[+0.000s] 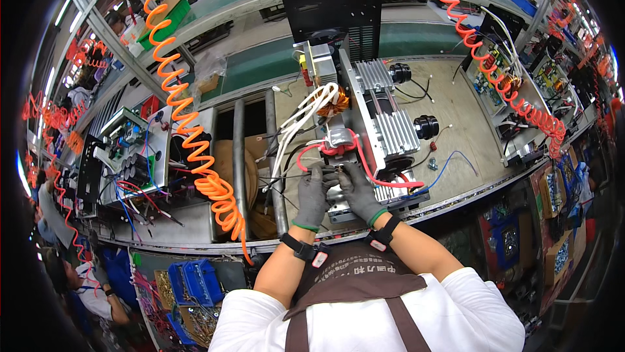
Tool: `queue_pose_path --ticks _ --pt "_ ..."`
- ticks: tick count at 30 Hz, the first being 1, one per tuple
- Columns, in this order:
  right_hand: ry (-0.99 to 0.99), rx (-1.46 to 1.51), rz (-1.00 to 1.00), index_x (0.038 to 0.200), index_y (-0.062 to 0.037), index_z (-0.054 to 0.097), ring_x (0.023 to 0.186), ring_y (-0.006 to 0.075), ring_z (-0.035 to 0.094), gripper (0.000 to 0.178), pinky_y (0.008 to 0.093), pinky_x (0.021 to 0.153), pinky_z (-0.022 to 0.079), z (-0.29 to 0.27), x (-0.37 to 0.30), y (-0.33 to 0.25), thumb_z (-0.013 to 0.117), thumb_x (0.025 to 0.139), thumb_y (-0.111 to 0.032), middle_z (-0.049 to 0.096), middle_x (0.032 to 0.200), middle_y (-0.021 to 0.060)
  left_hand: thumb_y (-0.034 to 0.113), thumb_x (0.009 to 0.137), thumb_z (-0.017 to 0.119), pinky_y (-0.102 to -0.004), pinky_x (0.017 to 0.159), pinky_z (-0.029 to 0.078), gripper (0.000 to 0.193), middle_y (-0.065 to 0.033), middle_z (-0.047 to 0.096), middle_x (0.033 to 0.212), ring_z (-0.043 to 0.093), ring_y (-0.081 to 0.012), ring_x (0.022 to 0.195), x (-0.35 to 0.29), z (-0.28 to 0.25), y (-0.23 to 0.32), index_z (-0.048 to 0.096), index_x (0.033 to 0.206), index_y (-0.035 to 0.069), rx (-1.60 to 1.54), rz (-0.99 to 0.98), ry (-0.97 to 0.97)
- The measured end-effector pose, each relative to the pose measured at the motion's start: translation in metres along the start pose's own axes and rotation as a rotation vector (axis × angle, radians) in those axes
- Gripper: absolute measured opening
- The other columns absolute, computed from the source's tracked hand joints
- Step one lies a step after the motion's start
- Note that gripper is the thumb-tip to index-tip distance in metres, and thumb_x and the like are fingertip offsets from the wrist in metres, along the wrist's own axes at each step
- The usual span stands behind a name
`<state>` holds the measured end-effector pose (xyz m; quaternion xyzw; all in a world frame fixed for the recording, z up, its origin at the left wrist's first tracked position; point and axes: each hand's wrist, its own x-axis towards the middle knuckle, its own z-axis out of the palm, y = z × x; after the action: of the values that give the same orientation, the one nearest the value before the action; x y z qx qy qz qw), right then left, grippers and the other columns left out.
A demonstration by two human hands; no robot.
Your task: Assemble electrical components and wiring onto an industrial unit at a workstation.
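Observation:
In grey gloves with green cuffs, my left hand (313,197) and my right hand (359,193) meet at the near end of an open electrical unit. Both have their fingers pinched together around something small and dark that I cannot make out. Just beyond the fingertips, a thick red cable (366,164) loops around a grey metal block (340,136). White wires (294,124) and a copper coil (340,101) sit farther back on the unit. Finned silver heat sinks (398,132) and black round connectors (426,127) line its right side. A black panel (333,10) stands upright behind it.
Coiled orange air hoses (176,98) hang at left and right. Another opened unit (133,166) stands on the left, and more circuit boards (495,85) at right. Metal rollers (239,157) border a gap left of my work. Blue bins (195,282) hold small parts below the bench edge.

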<state>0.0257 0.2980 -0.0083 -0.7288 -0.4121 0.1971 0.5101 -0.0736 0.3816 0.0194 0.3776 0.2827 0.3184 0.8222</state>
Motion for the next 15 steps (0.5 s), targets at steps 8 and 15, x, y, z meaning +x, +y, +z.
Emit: queue_pose_path --ticks 8,15 --pt "-0.007 0.024 0.004 0.122 -0.0052 0.046 0.103 0.0333 0.057 0.043 0.0382 0.087 0.046 0.0 0.0 0.003 0.05 0.094 -0.038 0.057 0.11 0.0191 0.04 0.094 0.051 -0.0301 0.057 0.054 0.039 -0.0103 0.064 0.088 0.065 -0.0174 0.074 0.009 -0.003 -0.006 0.05 0.109 0.003 -0.03 -0.035 0.074" --pt "0.065 -0.011 0.008 0.116 -0.0038 0.051 0.1 0.0356 0.056 0.038 0.0388 0.086 0.045 0.01 0.005 0.014 0.05 0.094 -0.035 0.057 0.106 0.0196 0.037 0.093 0.053 -0.0287 0.053 0.054 0.037 -0.009 0.065 0.088 0.064 -0.0154 0.07 0.008 -0.003 -0.002 0.052 0.112 0.004 0.035 0.048 0.004"
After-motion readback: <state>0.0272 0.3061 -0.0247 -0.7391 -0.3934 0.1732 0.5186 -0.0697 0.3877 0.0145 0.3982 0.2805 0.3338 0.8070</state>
